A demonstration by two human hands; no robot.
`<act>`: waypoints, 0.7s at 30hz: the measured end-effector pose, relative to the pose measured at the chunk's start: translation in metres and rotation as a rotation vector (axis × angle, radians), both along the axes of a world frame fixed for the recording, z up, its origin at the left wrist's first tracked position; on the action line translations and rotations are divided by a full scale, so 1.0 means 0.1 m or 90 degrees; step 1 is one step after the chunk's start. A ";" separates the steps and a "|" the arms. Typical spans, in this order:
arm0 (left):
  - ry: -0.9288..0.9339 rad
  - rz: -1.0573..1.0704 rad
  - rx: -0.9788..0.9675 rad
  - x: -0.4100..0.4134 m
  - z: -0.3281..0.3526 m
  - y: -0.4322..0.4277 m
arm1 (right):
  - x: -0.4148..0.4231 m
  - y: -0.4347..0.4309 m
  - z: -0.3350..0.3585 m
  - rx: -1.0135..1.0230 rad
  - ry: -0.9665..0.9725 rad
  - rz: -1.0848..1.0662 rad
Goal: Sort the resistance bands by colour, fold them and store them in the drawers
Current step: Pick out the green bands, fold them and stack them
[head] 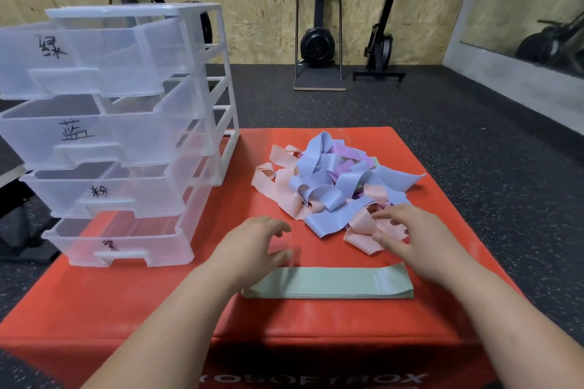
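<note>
Just behind loosely spread, empty fingers [278, 226] of left hand [257, 241], right hand [414, 240]: green band [331, 286], flat.

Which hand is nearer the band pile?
Right. The right hand is at the pile's near edge, over pink bands; the left hand is off its left side, above the red box.

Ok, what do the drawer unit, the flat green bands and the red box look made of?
Drawer unit: translucent plastic drawers in a white frame, smooth; things behind show through. Green bands: likely woven elastic fabric, matte, lying limp and flat. Red box: probably vinyl-covered padding; fine grid texture, slight sheen, rounded edges.
</note>
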State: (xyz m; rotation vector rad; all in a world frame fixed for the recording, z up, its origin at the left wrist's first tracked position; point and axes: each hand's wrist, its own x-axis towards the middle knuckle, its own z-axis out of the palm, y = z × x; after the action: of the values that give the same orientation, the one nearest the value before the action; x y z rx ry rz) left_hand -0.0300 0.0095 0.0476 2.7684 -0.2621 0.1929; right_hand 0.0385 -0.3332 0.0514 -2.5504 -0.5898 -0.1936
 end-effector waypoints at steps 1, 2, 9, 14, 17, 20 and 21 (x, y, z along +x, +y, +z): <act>-0.017 0.007 -0.001 0.07 0.00 -0.06 | 0.08 0.04 -0.01 -0.004 -0.021 -0.016; -0.031 0.010 0.000 0.13 -0.01 -0.11 | 0.16 0.09 -0.01 -0.011 -0.039 -0.036; -0.111 0.023 -0.045 0.59 -0.12 -0.33 | 0.67 0.52 -0.05 -0.114 -0.084 -0.074; -0.111 -0.016 -0.076 0.80 -0.26 -0.35 | 0.98 0.76 -0.12 -0.215 -0.017 -0.090; -0.103 -0.031 -0.085 0.88 -0.31 -0.35 | 1.11 0.76 -0.20 -0.242 0.013 -0.106; -0.094 -0.035 -0.089 0.92 -0.35 -0.33 | 1.15 0.72 -0.21 -0.221 0.017 -0.173; -0.091 -0.035 -0.090 0.93 -0.36 -0.33 | 1.15 0.71 -0.19 -0.216 0.021 -0.196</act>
State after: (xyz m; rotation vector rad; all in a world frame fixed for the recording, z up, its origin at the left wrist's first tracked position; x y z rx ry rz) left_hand 0.0630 -0.0234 0.0116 2.6072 -0.3466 0.3810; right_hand 0.1536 -0.2625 0.0320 -2.9610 -0.2276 -0.1684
